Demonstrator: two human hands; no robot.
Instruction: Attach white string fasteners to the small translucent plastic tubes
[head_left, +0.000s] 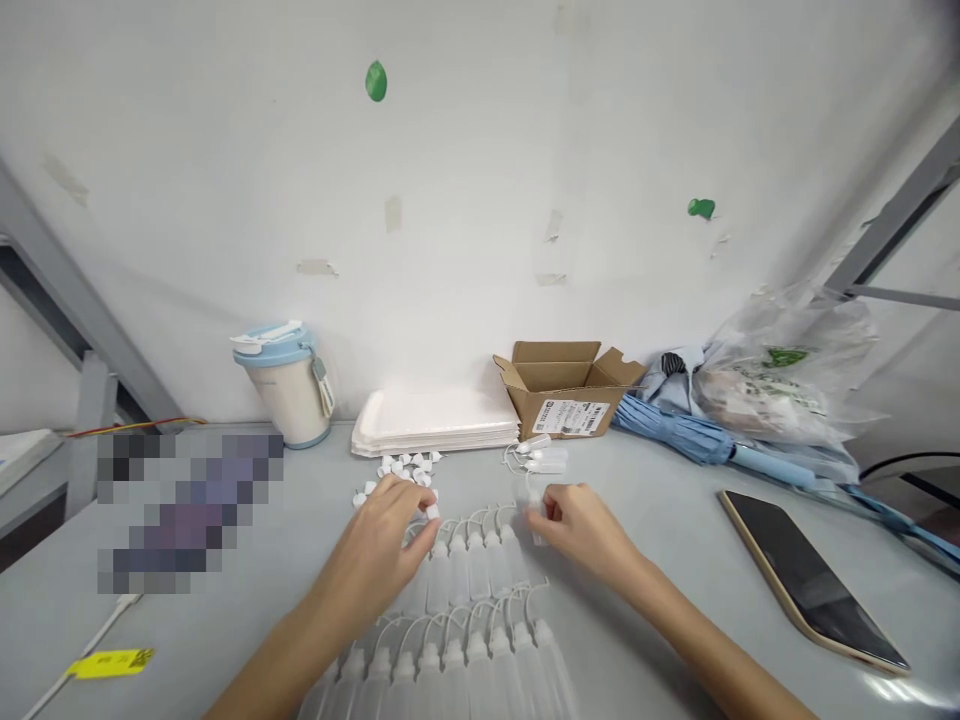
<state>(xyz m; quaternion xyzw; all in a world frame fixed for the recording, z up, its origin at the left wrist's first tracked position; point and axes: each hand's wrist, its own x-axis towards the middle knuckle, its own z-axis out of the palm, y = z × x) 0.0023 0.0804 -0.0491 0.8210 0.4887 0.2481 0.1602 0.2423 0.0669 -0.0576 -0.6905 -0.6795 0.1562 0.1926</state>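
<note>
Two rows of small clear squeeze bottles [472, 610] with tethered caps lie on the grey table in front of me. My left hand [390, 540] is closed in a pinch on a small white cap [433, 511] above the far row. My right hand [577, 525] is closed around a small clear bottle [534, 510] just right of that row. A scatter of loose white caps [401, 468] lies beyond my left hand. A few finished bottles [541, 455] lie near the cardboard box.
Against the wall stand a blue-lidded cup [289, 385], a stack of white trays [435, 420] and an open cardboard box [566, 390]. A blue umbrella [697, 435] and plastic bag [780, 375] lie right. A phone [810, 580] rests near right; a yellow tag [112, 662] near left.
</note>
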